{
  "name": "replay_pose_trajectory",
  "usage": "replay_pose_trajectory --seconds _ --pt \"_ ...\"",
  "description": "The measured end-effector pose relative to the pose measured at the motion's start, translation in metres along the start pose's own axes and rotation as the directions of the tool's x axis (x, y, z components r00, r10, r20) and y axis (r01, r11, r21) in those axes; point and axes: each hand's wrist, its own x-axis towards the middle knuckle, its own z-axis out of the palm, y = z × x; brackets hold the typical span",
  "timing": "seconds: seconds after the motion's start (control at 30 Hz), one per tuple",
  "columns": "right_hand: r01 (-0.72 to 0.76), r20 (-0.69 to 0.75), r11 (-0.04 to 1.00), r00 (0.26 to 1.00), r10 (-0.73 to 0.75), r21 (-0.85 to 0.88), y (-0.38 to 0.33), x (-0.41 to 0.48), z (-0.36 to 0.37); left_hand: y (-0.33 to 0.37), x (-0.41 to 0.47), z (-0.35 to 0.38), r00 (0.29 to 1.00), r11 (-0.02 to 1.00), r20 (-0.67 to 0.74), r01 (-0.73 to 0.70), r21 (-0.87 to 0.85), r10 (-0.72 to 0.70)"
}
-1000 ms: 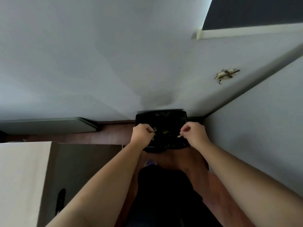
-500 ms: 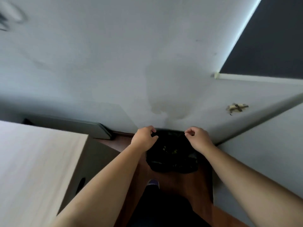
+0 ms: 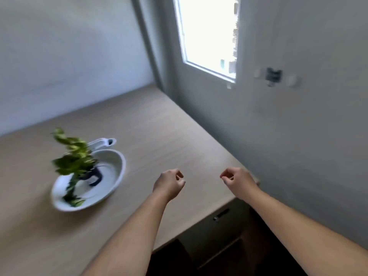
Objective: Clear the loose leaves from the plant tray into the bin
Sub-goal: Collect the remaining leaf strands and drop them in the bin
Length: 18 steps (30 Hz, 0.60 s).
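Several loose leaves (image 3: 74, 202) lay at the near rim of the white tray (image 3: 117, 176) on the table (image 3: 159, 124), beside the plant (image 3: 73, 158). Both hands, left hand (image 3: 169, 184) and right hand (image 3: 237, 181), hung loosely curled and held nothing visible. A hasty reach could knock the plant over, I think.
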Motion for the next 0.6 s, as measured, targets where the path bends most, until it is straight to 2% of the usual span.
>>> replay_pose_trajectory --seconds 0.1,0.27,0.43,0.6 --pt "0.142 0.122 0.99 0.983 -0.14 -0.008 -0.07 0.01 0.055 -0.083 -0.015 -0.048 0.984 0.988 -0.092 0.148 -0.042 -0.151" --pt "0.295 0.237 0.954 0.932 -0.275 -0.054 -0.162 0.022 0.153 -0.205 -0.028 -0.102 0.952 0.962 -0.142 0.275 -0.006 -0.273" --pt "0.453 0.378 0.884 0.843 -0.382 -0.118 -0.236 0.033 0.242 -0.308 -0.027 -0.141 0.957 0.948 -0.102 0.284 0.141 -0.271" --pt "0.564 0.513 0.809 0.75 -0.417 -0.168 -0.279 0.03 0.309 -0.378 -0.021 -0.167 0.98 0.915 0.024 0.176 0.363 -0.198"
